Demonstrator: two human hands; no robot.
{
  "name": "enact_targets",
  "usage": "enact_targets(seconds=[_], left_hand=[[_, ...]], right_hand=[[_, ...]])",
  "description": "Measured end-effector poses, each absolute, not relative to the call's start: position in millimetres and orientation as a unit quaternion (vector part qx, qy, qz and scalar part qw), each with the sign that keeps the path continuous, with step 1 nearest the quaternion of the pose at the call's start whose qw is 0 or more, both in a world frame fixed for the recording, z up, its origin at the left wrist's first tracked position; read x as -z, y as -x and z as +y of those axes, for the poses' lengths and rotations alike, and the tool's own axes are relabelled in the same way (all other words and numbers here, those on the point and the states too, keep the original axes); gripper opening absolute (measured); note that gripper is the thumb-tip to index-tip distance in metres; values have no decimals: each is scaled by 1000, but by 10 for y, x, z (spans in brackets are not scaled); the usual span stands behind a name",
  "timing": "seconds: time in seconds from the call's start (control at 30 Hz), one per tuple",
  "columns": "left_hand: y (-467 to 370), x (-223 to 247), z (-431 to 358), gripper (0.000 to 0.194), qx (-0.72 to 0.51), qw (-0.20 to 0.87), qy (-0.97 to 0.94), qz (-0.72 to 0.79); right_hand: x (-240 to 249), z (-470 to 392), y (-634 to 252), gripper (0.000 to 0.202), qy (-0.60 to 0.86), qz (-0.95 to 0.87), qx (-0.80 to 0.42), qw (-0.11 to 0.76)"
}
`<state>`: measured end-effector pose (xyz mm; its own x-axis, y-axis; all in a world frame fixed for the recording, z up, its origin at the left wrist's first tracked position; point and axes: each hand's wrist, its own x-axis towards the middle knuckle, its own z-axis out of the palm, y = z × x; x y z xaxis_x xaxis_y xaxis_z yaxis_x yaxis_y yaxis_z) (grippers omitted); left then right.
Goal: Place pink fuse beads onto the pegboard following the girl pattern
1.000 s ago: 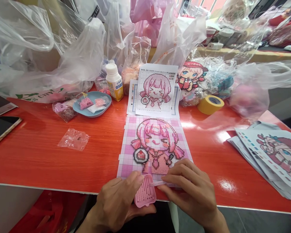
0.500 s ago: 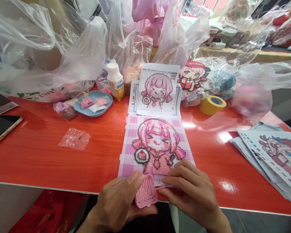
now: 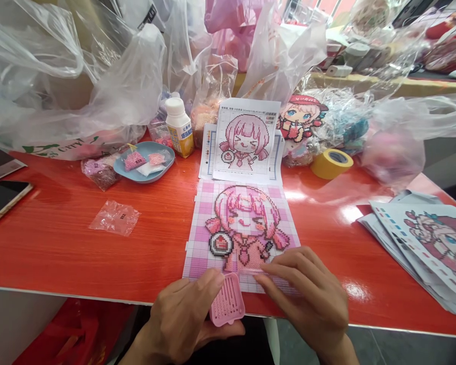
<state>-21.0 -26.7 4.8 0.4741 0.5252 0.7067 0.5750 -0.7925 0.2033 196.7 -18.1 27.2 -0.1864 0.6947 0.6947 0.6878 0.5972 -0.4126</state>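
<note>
My left hand (image 3: 182,314) is closed around a small pink bead tray (image 3: 228,300), tilted at the table's front edge. Rows of small beads lie in its grooves. Thin pale pink tweezers (image 3: 249,272), blurred by motion, are pinched between the thumb and fingers of my right hand (image 3: 307,299). Their tip hovers over the lower edge of a bead picture (image 3: 247,223), a pink-haired cartoon figure on a gridded pegboard (image 3: 198,213). Right behind the board stands a printed paper pattern (image 3: 246,144) of the same figure.
A blue plate (image 3: 163,170) with bead bags and a white bottle (image 3: 179,129) stand back left. Nearer lies a small clear bag (image 3: 115,218); a phone (image 3: 5,200) is far left. Yellow tape (image 3: 331,163) and printed sheets (image 3: 421,248) lie right. Plastic bags (image 3: 129,86) crowd the back.
My right hand has lifted the tweezers from the bead tray and moved them forward over the pegboard's lower edge. My left hand with the tray has barely shifted.
</note>
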Motion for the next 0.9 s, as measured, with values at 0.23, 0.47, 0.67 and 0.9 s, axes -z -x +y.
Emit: enact_targets(seconds=[0.23,0.47,0.67,0.9], left_hand=[[214,-34,-289,61,392,26,863,-317],[221,-33,-288,66,395,23,865,-308],[228,-5,-278,69,389,18,869,-305],[217,-20,-276,68,391,21,868,-306]], right_hand=[[-164,-157,-1951,7,512,-735,44,442],[-128,-159,-1954,4,523,-740,53,418],[-131,-139,-1950,4,514,-749,59,414],[-119,-139,-1945,5,515,-753,58,406]])
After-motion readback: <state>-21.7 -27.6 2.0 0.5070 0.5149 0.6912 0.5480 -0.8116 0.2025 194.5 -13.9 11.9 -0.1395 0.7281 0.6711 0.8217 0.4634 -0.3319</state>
